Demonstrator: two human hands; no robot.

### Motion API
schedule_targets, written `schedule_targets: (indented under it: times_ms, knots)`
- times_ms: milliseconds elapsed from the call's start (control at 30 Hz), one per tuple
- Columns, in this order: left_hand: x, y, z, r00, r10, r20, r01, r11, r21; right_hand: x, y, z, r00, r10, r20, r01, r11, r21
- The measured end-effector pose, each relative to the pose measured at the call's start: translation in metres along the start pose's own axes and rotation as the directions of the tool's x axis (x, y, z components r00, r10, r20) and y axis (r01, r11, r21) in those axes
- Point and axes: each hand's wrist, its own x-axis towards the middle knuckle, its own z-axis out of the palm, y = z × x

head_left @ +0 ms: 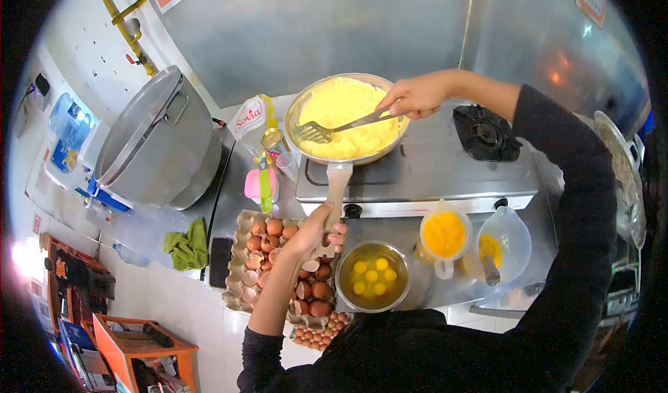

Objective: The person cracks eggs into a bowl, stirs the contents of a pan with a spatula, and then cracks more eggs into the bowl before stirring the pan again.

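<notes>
Left hand [319, 233]: fingers closed round the pale handle [339, 182] of the frying pan [298, 108]. Pan sits at the left of the stove [431, 179]. Right hand [415, 97]: fingers closed on the dark spatula [356, 121], near the pan's right rim; slotted head resting in the yellow mass [344, 97]. Egg tray [241, 250] partly beneath left forearm; metal bowl [339, 290] of yolks near left hand.

The bright view curves toward black edges, white glare far left, reddish glints on the metal wall [348, 31].
</notes>
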Motion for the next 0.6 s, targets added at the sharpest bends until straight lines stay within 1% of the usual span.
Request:
schedule_targets:
  times_ms: [33, 67, 167, 200, 267, 300, 333, 367, 400, 433, 500, 567, 600]
  knots:
    - [0.0, 0.0, 0.002, 1.0, 0.011, 0.006, -0.011, 1.0, 0.016, -0.003, -0.004, -0.003, 0.997, 0.053, 0.055, -0.053, 0.999, -0.003]
    - [-0.002, -0.003, 0.002, 1.0, 0.015, 0.007, -0.015, 0.999, 0.031, 0.007, -0.002, 0.001, 1.0, -0.008, 0.014, 0.008, 1.0, -0.02]
    - [-0.001, -0.002, 0.003, 1.0, -0.022, 0.022, 0.023, 0.999, -0.041, 0.037, 0.005, 0.016, 0.986, 0.003, -0.168, 0.006, 0.999, 0.05]
    - [-0.001, -0.001, 0.003, 0.999, -0.03, 0.017, 0.031, 0.999, -0.041, 0.031, 0.006, 0.014, 0.994, -0.009, -0.109, 0.016, 0.998, 0.058]
    - [-0.001, -0.001, 0.003, 0.999, -0.046, 0.011, 0.047, 0.998, -0.046, 0.009, 0.0, 0.005, 0.999, 0.041, -0.019, -0.039, 0.997, 0.072]
    - [0.0, 0.0, 0.004, 1.0, -0.019, 0.012, 0.02, 0.999, -0.03, 0.003, -0.003, 0.003, 0.998, 0.064, 0.028, -0.066, 0.995, 0.076]
    - [0.0, -0.001, 0.006, 1.0, 0.003, 0.01, -0.003, 1.0, -0.015, 0.006, -0.003, 0.007, 1.0, 0.025, -0.008, -0.024, 0.994, 0.102]
    - [0.0, -0.004, 0.007, 1.0, 0.022, 0.007, -0.022, 1.0, -0.002, 0.015, -0.004, 0.017, 0.993, 0.044, -0.114, -0.024, 0.986, 0.166]
    - [0.002, -0.004, 0.006, 0.999, 0.014, 0.041, -0.014, 1.0, -0.015, 0.031, -0.004, 0.029, 0.973, 0.07, -0.219, -0.019, 0.974, 0.226]
    - [0.004, -0.005, 0.007, 0.999, 0.021, 0.032, -0.02, 1.0, -0.023, 0.049, -0.004, 0.037, 0.942, 0.101, -0.321, -0.007, 0.96, 0.279]
    - [0.006, -0.006, 0.01, 0.999, 0.032, 0.01, -0.032, 0.999, -0.038, 0.095, 0.003, 0.045, 0.873, 0.078, -0.482, -0.027, 0.993, 0.112]
    - [0.008, -0.006, 0.017, 0.999, 0.04, -0.007, -0.04, 0.998, -0.051, 0.107, -0.007, 0.035, 0.919, 0.085, -0.386, -0.13, 0.987, -0.094]
    - [0.008, -0.008, 0.02, 0.999, 0.043, -0.012, -0.043, 0.997, -0.059, 0.103, -0.009, 0.024, 0.938, 0.095, -0.335, -0.123, 0.99, -0.065]
